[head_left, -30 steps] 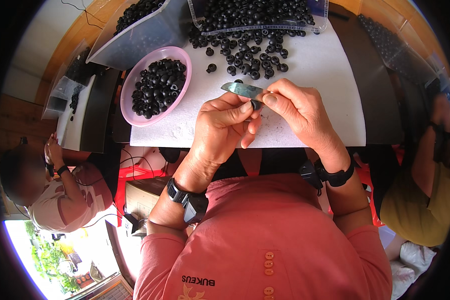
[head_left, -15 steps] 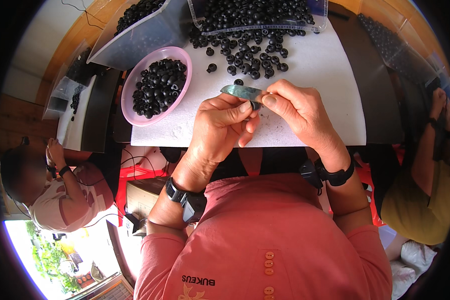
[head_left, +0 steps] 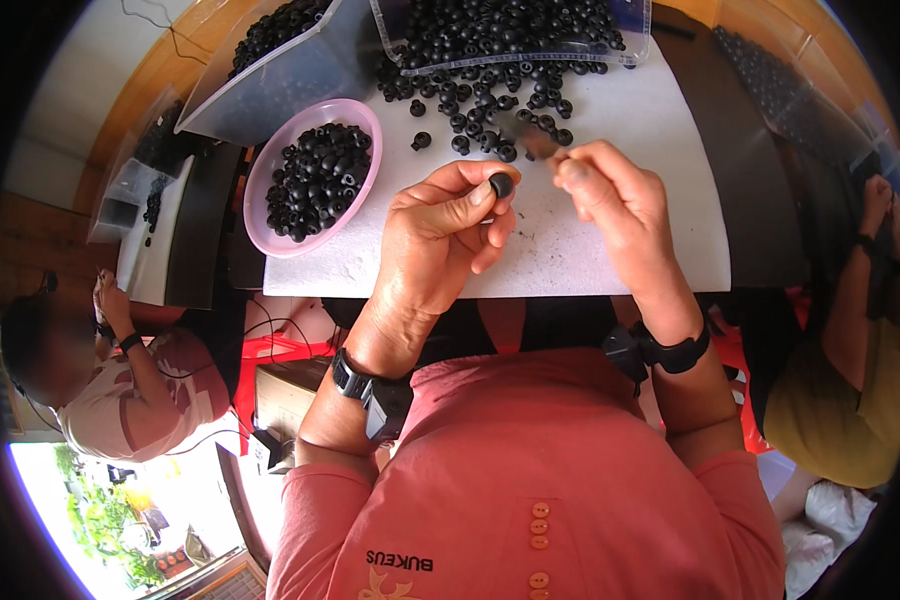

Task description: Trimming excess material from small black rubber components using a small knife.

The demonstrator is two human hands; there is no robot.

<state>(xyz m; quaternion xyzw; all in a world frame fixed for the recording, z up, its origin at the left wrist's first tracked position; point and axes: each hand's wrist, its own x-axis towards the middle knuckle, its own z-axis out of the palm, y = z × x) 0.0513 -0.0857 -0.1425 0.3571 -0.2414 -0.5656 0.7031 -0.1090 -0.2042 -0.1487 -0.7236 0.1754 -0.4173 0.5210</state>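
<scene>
Between thumb and forefinger my left hand (head_left: 445, 225) pinches a small round black part (head_left: 501, 184), above the near half of the white board (head_left: 630, 235). My right hand (head_left: 610, 200) is closed on a small knife (head_left: 532, 137), whose blade is smeared by motion and points up and left, apart from the part. Behind the knife lie many loose black parts (head_left: 485, 110) of the same kind, knob-shaped with holes. To the left of my left hand, a pink bowl (head_left: 253, 205) is filled with such parts.
A clear bin (head_left: 525, 62) spills black parts onto the board's far side. Another translucent bin (head_left: 270, 95) stands behind the bowl. Dark crumbs (head_left: 545, 225) dot the board near my hands. One person (head_left: 140, 380) sits at the left, another (head_left: 840, 400) at the right.
My right hand has pulled the knife up and away from the black part, its blade swinging upward. My left hand keeps its pinch, the part now turned more into view.
</scene>
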